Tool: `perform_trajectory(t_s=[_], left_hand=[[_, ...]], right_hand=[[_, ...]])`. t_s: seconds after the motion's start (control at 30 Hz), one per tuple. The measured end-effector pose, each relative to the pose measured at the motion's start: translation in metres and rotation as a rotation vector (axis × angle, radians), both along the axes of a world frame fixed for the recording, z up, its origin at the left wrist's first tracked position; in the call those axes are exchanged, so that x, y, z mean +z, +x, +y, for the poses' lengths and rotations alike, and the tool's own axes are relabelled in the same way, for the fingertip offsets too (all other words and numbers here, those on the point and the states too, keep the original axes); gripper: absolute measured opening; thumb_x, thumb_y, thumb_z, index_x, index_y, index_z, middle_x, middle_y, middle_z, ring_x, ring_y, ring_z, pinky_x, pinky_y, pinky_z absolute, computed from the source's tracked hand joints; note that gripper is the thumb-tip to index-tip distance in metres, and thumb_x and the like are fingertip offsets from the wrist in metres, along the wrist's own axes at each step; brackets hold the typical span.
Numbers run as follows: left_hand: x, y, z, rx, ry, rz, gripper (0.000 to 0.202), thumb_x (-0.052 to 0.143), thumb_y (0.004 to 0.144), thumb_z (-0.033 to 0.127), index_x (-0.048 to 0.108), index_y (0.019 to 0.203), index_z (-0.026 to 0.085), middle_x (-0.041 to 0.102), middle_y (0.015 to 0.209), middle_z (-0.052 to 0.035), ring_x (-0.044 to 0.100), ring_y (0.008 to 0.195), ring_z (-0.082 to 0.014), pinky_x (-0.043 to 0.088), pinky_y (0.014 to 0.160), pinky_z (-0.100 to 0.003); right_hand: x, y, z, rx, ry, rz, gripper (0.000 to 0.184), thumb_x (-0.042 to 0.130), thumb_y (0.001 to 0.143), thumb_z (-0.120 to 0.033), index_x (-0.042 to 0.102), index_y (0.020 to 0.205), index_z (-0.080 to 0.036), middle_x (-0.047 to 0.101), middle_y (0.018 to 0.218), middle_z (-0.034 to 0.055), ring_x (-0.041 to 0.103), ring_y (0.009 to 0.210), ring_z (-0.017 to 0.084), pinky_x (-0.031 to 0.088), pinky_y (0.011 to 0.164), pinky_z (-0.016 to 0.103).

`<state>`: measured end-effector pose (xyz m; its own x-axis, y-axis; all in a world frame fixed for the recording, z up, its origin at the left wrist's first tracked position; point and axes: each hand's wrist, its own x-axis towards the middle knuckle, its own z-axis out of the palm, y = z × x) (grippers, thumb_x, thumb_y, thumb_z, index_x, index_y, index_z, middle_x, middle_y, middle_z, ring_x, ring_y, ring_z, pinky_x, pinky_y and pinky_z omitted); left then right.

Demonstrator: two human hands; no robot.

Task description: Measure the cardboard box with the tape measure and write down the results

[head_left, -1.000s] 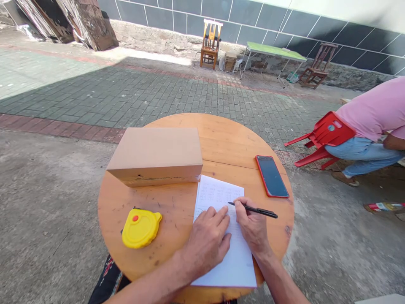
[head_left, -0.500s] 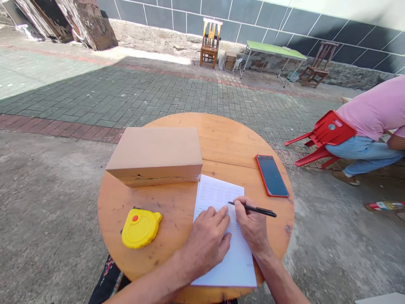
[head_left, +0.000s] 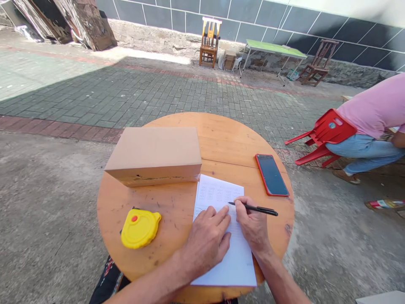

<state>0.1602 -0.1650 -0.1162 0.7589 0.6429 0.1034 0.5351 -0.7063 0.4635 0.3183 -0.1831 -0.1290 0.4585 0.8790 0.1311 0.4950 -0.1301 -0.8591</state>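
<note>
White paper (head_left: 232, 266) with rows of small handwriting near its top lies on a round wooden table (head_left: 230, 135). My left hand (head_left: 209, 236) rests flat on the sheet, fingers stretched out. Pinched in my right hand (head_left: 253, 223) is a black pen (head_left: 259, 209), its tip at the paper just below the written rows. To the left of my left hand sits a yellow tape measure (head_left: 140, 228) with a red button. A closed cardboard box (head_left: 158, 147) stands beyond the paper on the left.
A phone in a red case (head_left: 272, 175) lies on the table's right side. Right of the table, a person in a pink shirt (head_left: 376, 105) sits on a red plastic chair (head_left: 332, 126). Wooden chairs and a green folding table (head_left: 275, 48) stand along the wall.
The pen's rear end has tilted very slightly. Otherwise both hands and the things on the table keep their places.
</note>
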Motion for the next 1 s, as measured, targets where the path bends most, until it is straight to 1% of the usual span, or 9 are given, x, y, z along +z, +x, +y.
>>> perform_trajectory(t_s=[0.2,0.6,1.0], left_hand=[[0.0001,0.0007,0.0007,0.008,-0.001,0.000,0.022,0.053,0.087,0.021,0.056,0.108,0.020,0.052,0.138,0.0005,0.049,0.095,-0.0243,0.049,0.084,-0.044],[-0.0014,0.0009,0.0000,0.014,0.001,-0.001,0.023,0.052,0.087,0.022,0.056,0.109,0.021,0.053,0.138,0.0006,0.048,0.095,-0.0243,0.049,0.083,-0.044],[-0.0007,0.0003,-0.0012,0.006,-0.004,0.005,0.025,0.053,0.087,0.022,0.057,0.111,0.020,0.052,0.139,0.0007,0.048,0.094,-0.0240,0.049,0.083,-0.044]], right_hand=[[0.0000,0.0014,0.0011,-0.038,0.015,-0.001,0.021,0.050,0.087,-0.035,0.061,0.078,-0.020,0.049,0.051,-0.0056,0.047,0.046,0.013,0.042,0.050,0.026],[0.0000,0.0017,0.0008,-0.022,0.011,-0.049,0.020,0.050,0.087,-0.034,0.061,0.077,-0.020,0.049,0.051,-0.0056,0.047,0.047,0.013,0.042,0.051,0.026],[-0.0014,0.0018,0.0009,-0.017,-0.005,-0.005,0.020,0.051,0.087,-0.033,0.062,0.077,-0.020,0.050,0.051,-0.0057,0.048,0.047,0.013,0.042,0.053,0.026]])
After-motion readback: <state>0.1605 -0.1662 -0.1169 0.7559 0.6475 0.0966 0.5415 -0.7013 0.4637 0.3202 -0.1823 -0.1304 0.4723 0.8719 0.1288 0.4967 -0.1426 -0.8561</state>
